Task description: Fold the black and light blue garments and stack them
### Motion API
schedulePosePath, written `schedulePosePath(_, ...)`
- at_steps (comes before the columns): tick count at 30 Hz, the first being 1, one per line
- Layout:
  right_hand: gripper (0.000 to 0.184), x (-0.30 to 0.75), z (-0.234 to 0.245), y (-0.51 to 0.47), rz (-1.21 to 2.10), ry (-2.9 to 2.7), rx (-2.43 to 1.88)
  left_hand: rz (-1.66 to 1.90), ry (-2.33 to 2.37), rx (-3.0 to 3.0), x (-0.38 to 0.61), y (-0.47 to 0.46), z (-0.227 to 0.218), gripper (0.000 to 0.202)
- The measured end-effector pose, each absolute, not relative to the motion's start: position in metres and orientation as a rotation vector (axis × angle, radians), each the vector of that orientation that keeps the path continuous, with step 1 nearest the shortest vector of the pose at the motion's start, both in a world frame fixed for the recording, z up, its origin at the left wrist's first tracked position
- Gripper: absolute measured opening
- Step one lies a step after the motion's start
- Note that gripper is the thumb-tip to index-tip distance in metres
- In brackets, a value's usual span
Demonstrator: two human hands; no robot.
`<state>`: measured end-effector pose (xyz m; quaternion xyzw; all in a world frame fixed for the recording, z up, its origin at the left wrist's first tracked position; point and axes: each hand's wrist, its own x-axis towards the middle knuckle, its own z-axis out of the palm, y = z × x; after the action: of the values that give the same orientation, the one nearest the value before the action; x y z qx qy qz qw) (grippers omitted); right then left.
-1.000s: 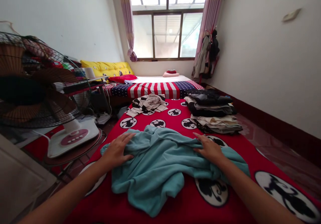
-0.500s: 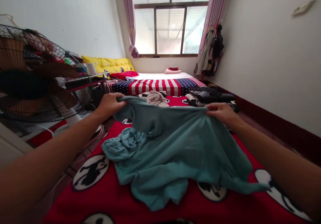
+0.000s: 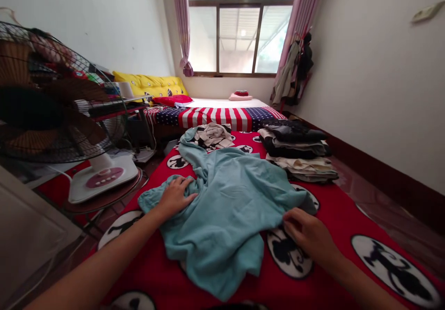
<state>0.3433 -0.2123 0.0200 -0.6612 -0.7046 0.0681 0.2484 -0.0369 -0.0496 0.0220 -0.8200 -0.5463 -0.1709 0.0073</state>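
Observation:
A teal shirt (image 3: 229,199) lies spread and wrinkled on a red cloth with round black-and-white figures (image 3: 330,282). One sleeve stretches toward the far end, and a bunched part sits at the left. My left hand (image 3: 176,196) rests on that bunched part with its fingers spread. At the shirt's right edge, my right hand (image 3: 308,231) has its fingertips closed in a pinch on the fabric. Beyond the shirt is a crumpled beige and black garment (image 3: 215,135), close to the far sleeve.
A stack of folded clothes (image 3: 299,148) stands at the right edge of the red cloth. On the left, a fan (image 3: 104,175) sits on a round stool. Farther back is a bed with a striped, starred cover (image 3: 222,117) below a window; clothes (image 3: 292,71) hang at the right.
The shirt, held up by both hands before, now lies flat with its upper part laid away from me. Both hands came down; the left let go of the edge and rests on the cloth.

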Motion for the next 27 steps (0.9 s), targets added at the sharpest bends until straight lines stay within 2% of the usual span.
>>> schedulePosePath(3,0.015,0.357,0.014,-0.208,0.213,-1.916,-1.979,-0.445,-1.691,-2.615,-0.037,-0.054,0.026,0.033)
schedulePosePath(6,0.015,0.365,0.008,-0.195,0.105,-1.827,-1.976,-0.363,-1.647,-2.638,-0.045,-0.051,0.045,0.022)
schedulePosePath(7,0.021,0.368,0.005,-0.191,0.038,-1.764,-1.948,-0.384,-1.668,-2.580,-0.053,-0.047,0.053,0.022)
schedulePosePath(10,0.058,0.375,0.001,-0.180,-0.172,-1.571,-1.891,-0.514,-1.862,-2.246,-0.084,-0.027,0.073,0.026)
schedulePosePath(12,0.072,0.378,0.001,-0.175,-0.254,-1.530,-1.902,-0.517,-1.966,-2.076,-0.102,-0.012,0.078,0.029)
schedulePosePath(14,0.067,0.379,0.002,-0.169,-0.261,-1.606,-1.917,-0.490,-1.987,-2.008,-0.106,-0.005,0.075,0.034)
schedulePosePath(17,0.047,0.381,0.004,-0.162,-0.203,-1.801,-1.918,-0.608,-1.802,-2.115,-0.088,-0.016,0.065,0.040)
schedulePosePath(20,0.040,0.387,0.014,-0.158,-0.127,-1.871,-1.909,-0.787,-1.389,-2.604,-0.060,-0.055,0.058,0.033)
schedulePosePath(22,0.033,0.394,0.025,-0.158,-0.039,-1.842,-1.936,-0.673,-1.039,-3.016,-0.047,-0.091,0.057,0.034)
schedulePosePath(23,0.028,0.398,0.031,-0.157,0.008,-1.799,-1.963,-0.562,-0.865,-3.161,-0.043,-0.108,0.055,0.040)
schedulePosePath(25,0.018,0.406,0.042,-0.153,0.165,-1.642,-2.009,-0.380,-0.663,-3.289,-0.035,-0.137,0.051,0.064)
schedulePosePath(27,0.016,0.410,0.049,-0.145,0.416,-1.380,-1.934,-0.337,-0.683,-3.288,-0.027,-0.155,0.043,0.079)
